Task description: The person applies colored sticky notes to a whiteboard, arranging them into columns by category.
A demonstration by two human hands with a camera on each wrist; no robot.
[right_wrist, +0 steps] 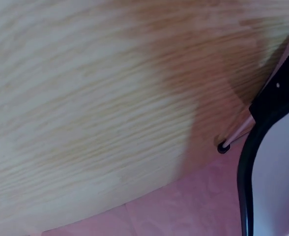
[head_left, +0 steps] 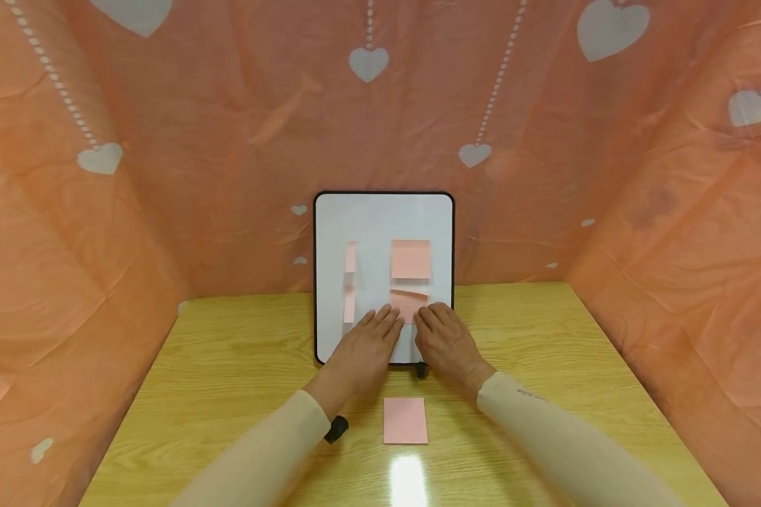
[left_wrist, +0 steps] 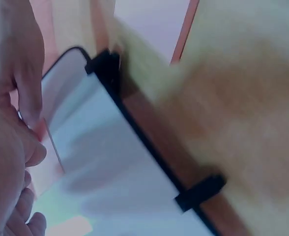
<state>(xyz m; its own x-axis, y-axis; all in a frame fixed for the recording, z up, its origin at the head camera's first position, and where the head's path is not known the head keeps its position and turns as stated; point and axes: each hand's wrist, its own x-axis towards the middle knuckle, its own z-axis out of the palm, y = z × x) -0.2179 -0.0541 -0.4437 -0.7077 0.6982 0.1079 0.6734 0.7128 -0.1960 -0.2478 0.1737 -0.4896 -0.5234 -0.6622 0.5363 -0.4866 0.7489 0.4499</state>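
Note:
A white board point(head_left: 370, 218) with a black frame stands upright on the table. My left hand point(head_left: 366, 345) has its fingers extended against the lower left of a pink sticky note point(head_left: 409, 304). On that note's right side rest the fingers of my right hand point(head_left: 447, 345); the note's top edge curls forward. Above it is another pink sticky note point(head_left: 411, 259). Two narrow pink paper strips, an upper strip point(head_left: 351, 257) and a lower strip point(head_left: 349, 304), are on the board's left half. In the left wrist view, both hands are close together over the note.
A pink pad of sticky notes point(head_left: 405, 421) lies on the wooden table point(head_left: 228, 352) in front of the board. Black feet, one foot point(left_wrist: 201, 191) in the left wrist view, support the board's lower edge. Pink cloth point(head_left: 260, 141) with white hearts surrounds the table.

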